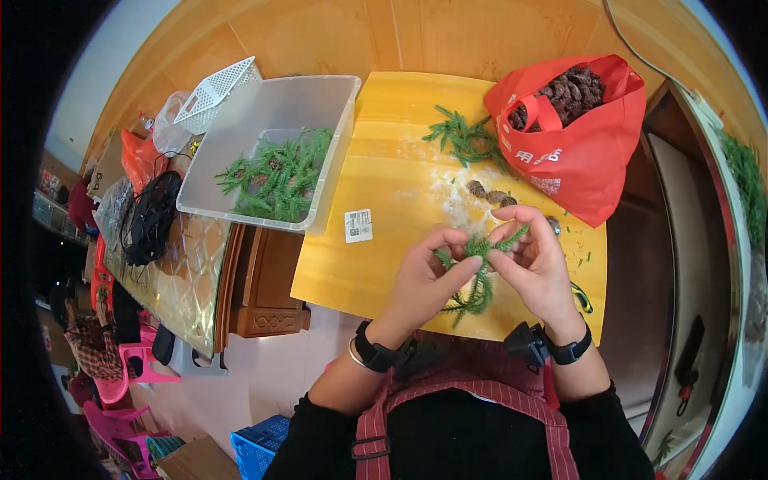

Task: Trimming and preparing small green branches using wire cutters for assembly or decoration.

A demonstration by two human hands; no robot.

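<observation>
Head view: wood-panelled wall [312, 44] behind a yellow tabletop [392, 216]. To the left, a clear bin [342, 152] with green cuttings [280, 176] inside; at upper right, a red bag [604, 140] full of pine cones [572, 96], with loose cones [477, 189] near it. Pinched between thumb and fingers of both the left hand [428, 276] and the right hand [542, 264]: a green sprig [482, 294], above the tabletop's near part.
</observation>
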